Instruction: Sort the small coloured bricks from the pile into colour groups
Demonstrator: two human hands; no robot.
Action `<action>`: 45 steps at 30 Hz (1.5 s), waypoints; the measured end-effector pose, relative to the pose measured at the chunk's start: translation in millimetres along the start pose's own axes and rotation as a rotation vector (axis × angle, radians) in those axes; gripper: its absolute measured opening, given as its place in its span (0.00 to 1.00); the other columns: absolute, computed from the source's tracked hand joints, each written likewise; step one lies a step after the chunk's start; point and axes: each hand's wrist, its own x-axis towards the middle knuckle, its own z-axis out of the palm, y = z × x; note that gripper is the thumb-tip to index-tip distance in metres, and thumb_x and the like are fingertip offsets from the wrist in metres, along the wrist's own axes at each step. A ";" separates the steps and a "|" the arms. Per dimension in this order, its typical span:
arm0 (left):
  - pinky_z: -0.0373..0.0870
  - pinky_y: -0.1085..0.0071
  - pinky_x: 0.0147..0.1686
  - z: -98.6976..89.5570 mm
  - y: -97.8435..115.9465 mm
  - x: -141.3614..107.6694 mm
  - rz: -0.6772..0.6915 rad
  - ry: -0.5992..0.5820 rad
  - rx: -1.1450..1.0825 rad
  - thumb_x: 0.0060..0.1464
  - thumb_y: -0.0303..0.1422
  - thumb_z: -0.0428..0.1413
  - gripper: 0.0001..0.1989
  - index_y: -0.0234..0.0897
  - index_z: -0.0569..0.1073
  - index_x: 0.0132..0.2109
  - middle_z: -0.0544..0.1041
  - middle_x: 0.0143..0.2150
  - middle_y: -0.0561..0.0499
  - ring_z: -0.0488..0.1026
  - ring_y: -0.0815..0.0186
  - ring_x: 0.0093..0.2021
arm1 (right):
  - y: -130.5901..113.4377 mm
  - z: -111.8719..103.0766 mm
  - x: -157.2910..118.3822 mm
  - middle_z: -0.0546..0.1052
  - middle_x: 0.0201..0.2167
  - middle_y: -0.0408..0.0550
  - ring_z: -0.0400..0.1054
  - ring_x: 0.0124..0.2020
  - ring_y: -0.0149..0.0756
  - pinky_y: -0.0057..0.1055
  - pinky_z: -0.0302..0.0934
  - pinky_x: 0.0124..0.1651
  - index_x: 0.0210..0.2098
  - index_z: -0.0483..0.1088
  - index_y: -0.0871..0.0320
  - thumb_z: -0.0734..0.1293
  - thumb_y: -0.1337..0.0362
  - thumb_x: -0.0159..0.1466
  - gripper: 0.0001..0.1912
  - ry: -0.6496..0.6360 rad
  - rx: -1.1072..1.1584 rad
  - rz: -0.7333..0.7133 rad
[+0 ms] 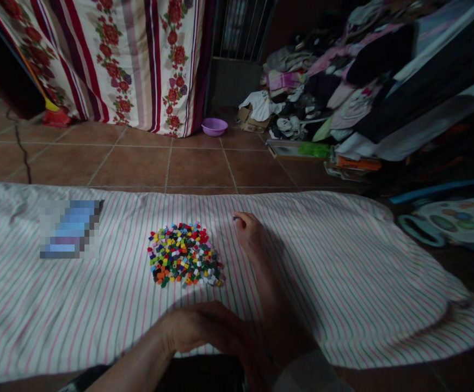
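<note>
Blocks [182, 256] lie in a loose pile on the striped sheet [343, 267], with no clear long axis; the pile sits left of the right hand [248, 231] and ahead of the left hand [202, 325], whose grip I cannot tell; the right pinches a dark piece [235, 218]

- Dark piece [235, 218] in the right hand [250, 231], centre: too small to identify.
- Blue thing [71, 228], left: blurred.
- Curtain [139, 65], upper left: top cut off.
</note>
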 end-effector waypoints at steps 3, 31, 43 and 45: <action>0.66 0.70 0.42 -1.0 0.2 -0.6 0.014 0.019 0.006 0.39 0.40 0.61 0.20 0.29 0.81 0.38 0.81 0.34 0.43 0.74 0.61 0.36 | 1.6 1.5 -0.6 0.78 0.38 0.50 0.72 0.40 0.39 0.34 0.66 0.47 0.38 0.77 0.54 0.58 0.72 0.59 0.17 0.034 0.013 -0.015; 0.65 0.68 0.46 0.8 5.6 -9.4 -0.054 -0.025 0.115 0.43 0.39 0.59 0.19 0.32 0.81 0.40 0.80 0.35 0.46 0.74 0.62 0.38 | -71.0 1.8 -17.9 0.76 0.42 0.49 0.71 0.43 0.35 0.30 0.65 0.46 0.44 0.77 0.55 0.60 0.72 0.64 0.16 -0.475 0.054 -0.205; 0.66 0.69 0.45 0.3 4.3 -6.9 -0.056 -0.005 0.073 0.41 0.40 0.60 0.18 0.31 0.81 0.38 0.80 0.34 0.45 0.74 0.62 0.36 | -73.1 2.2 -18.0 0.76 0.38 0.47 0.70 0.42 0.34 0.28 0.63 0.46 0.37 0.75 0.55 0.60 0.75 0.63 0.14 -0.420 0.042 -0.209; 0.66 0.69 0.45 -0.5 3.2 -5.8 -0.060 0.010 0.086 0.41 0.40 0.61 0.18 0.32 0.81 0.38 0.80 0.34 0.46 0.74 0.62 0.37 | -72.7 2.6 -18.4 0.76 0.38 0.46 0.70 0.42 0.34 0.28 0.63 0.46 0.37 0.74 0.55 0.60 0.75 0.63 0.14 -0.421 0.043 -0.214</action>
